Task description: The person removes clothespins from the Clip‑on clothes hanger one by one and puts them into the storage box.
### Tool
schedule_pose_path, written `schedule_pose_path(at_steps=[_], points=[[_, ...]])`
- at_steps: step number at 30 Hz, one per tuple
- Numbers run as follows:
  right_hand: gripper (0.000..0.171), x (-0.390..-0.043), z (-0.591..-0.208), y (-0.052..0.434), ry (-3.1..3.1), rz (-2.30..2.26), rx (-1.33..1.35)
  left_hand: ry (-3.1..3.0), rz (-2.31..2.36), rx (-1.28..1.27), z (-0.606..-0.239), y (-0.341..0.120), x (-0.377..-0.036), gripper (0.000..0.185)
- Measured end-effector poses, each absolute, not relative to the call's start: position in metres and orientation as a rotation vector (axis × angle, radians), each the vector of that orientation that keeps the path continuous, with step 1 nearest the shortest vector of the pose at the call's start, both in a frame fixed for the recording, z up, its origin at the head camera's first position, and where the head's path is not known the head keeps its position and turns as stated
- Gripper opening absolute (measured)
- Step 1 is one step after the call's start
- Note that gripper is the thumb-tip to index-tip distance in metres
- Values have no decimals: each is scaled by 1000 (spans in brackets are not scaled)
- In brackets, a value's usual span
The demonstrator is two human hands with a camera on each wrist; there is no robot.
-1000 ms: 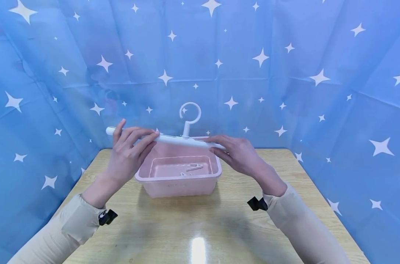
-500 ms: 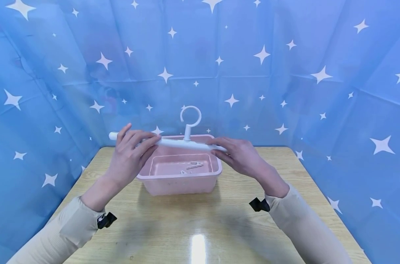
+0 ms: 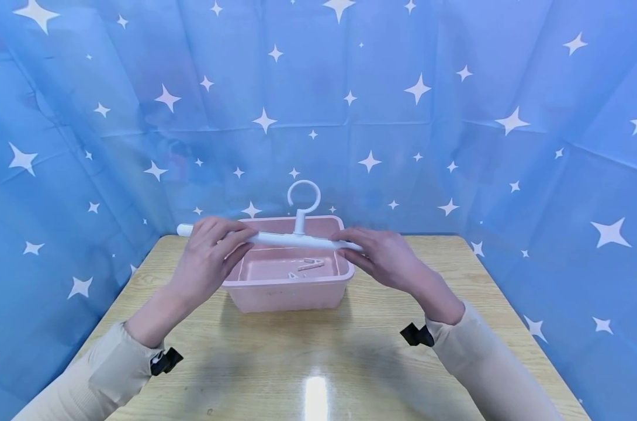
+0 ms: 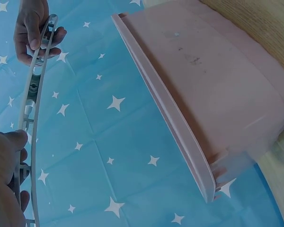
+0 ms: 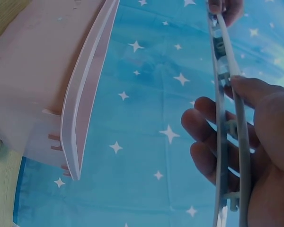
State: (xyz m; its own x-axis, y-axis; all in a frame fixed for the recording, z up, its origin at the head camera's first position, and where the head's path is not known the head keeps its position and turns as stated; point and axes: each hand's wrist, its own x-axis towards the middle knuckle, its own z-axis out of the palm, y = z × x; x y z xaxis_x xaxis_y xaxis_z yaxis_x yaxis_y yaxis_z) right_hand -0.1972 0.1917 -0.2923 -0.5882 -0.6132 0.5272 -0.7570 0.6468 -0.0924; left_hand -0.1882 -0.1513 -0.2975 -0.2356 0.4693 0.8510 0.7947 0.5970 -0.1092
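Observation:
A white plastic hanger [image 3: 284, 240] with a round hook on top is held up level with the back rim of the pink basin [image 3: 281, 297]. My left hand [image 3: 205, 254] grips its bar left of the hook, and the rounded left tip pokes out past the fingers. At the other end, my right hand [image 3: 384, 257] pinches the bar between thumb and fingers. From below, the right wrist view shows the hanger [image 5: 221, 132] as a hollow bar with cross ribs and small hooks inside. A clothespin [image 3: 311, 265] lies on the basin floor, with another small white piece [image 3: 293, 275] nearby.
The basin stands on a wood-grain table [image 3: 297, 356] near its far edge. A blue curtain [image 3: 318, 88] with white stars hangs behind and on both sides. Light glares off the tabletop toward the front.
Both hands have lowered the hanger, and its hook sits lower over the basin. My left fingers have come down; the raised one no longer sticks up.

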Motion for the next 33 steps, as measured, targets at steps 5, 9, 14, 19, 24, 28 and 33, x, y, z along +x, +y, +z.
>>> schedule_pose_path(at_steps=[5, 9, 14, 19, 24, 28, 33], points=[[26, -194, -295, 193, -2414, 401, 1074, -1957, -445, -1029, -300, -152, -184, 30], [24, -193, -298, 193, -2396, 383, 1092, -2017, -451, -1035, -302, -152, -180, 30], [23, -191, -302, 195, -2439, 405, 1112, -2068, -469, -1048, -306, -153, -176, 33], [24, -187, -303, 197, -2496, 387, 1124, -2096, -452, -1085, -310, -152, -177, 36], [26, -185, -303, 198, -2551, 394, 1146, -2125, -417, -1120, -313, -152, -177, 36], [24, -184, -304, 199, -2598, 416, 1160, -2152, -429, -1150, -315, -152, -177, 32], [22, -183, -306, 199, -2615, 398, 1179, -2201, -451, -1173, -317, -153, -175, 32]])
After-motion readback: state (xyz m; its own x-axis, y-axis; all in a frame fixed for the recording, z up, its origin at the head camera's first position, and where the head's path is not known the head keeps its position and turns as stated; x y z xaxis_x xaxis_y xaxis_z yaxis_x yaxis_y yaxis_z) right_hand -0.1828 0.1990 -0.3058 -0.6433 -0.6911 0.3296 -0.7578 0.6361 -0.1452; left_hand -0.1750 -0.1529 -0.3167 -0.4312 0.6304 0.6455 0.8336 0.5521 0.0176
